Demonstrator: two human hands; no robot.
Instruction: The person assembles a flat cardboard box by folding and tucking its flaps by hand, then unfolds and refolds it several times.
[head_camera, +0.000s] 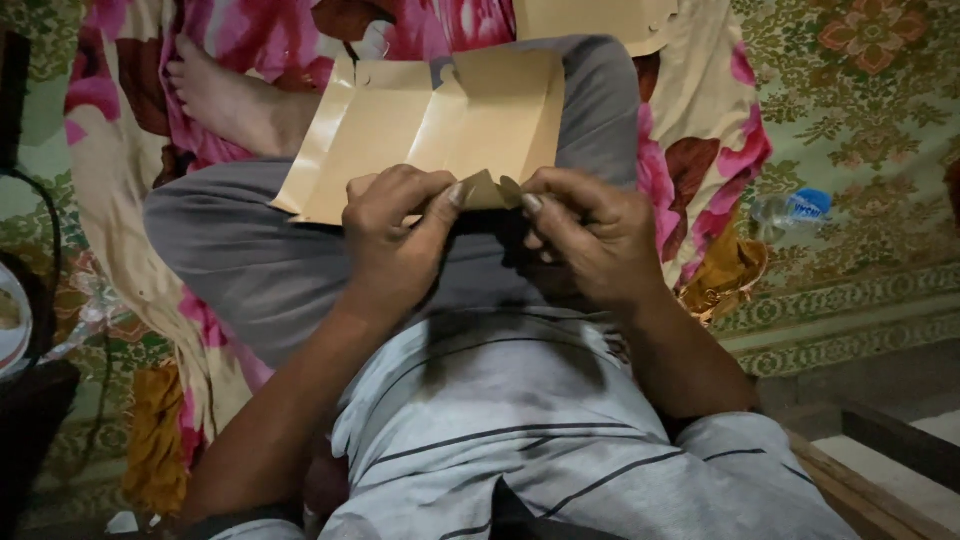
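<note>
A tan paper sheet (440, 125), creased into lengthwise panels, lies across the person's grey-trousered crossed legs (260, 250). Its near edge is pinched from both sides: the left hand (395, 235) closes thumb and forefinger narrowly on a small folded flap at that edge, and the right hand (585, 235) grips the same flap just beside it, fingertips almost meeting. The sheet's far edge, with small notches, rests over the raised knee; its left edge slants down toward the left thigh, near a bare foot (225, 95).

A second tan sheet (590, 20) lies farther off, partly cut by the top of the view. Under the legs spreads a pink and cream floral cloth (700, 120), over a green patterned mat (860, 110). To the right the mat is open, with only a clear plastic bottle (790, 212) with a blue label lying on its side; I cannot tell what it holds. At the near right a wooden edge (850, 490) bounds the space; at the left, dark objects crowd the margin.
</note>
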